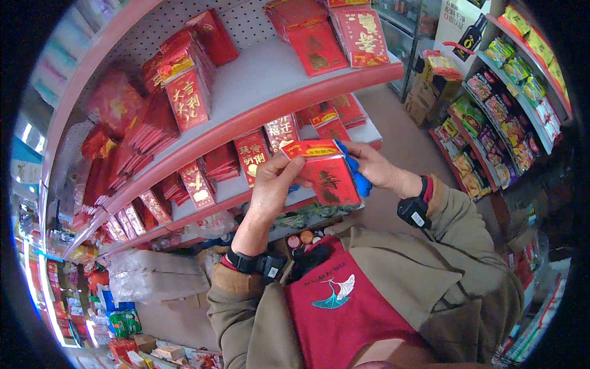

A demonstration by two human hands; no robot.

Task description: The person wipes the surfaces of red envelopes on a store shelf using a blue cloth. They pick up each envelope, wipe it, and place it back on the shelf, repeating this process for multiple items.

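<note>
Between my hands, in front of my chest, is a pack of red envelopes [335, 183] with an orange-yellow header strip and a gold character. My left hand [273, 184] is closed on its left side, thumb on the front near the header and fingers partly hidden. My right hand [376, 167] is closed at the right edge around a crumpled blue cloth [361, 178], which shows behind and beside the pack. The right fingertips are hidden behind the pack and cloth. Just beyond my hands, the lower shelf holds more red envelope packs [252, 154].
A red-edged upper shelf [270, 80] carries stacks of red envelopes [187, 98] and more packs [316, 49]. At right, a rack holds colourful food packets [491, 104] beside cardboard boxes [430, 86]. Plastic-wrapped bundles [153, 277] lie at lower left.
</note>
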